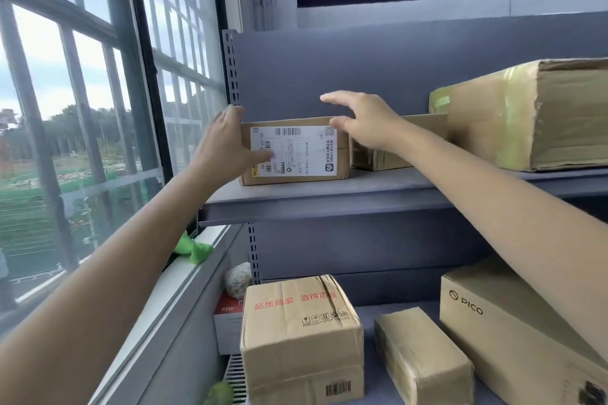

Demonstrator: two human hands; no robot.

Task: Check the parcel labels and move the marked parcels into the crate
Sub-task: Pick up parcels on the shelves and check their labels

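A small cardboard parcel [296, 171] with a white shipping label on its front stands at the left end of the upper grey shelf [329, 204]. My left hand [227, 141] lies against the parcel's left side, thumb across the label's left edge. Spread open, my right hand [365, 122] hovers at the parcel's top right corner, thumb touching the top edge. No crate is in view.
Behind the parcel lies a flat carton [394, 154], with a big taped carton [526, 115] to the right. The lower shelf holds a red-printed box [299, 332], a wrapped parcel [424, 362] and a PICO box [500, 332]. A window [82, 108] runs along the left.
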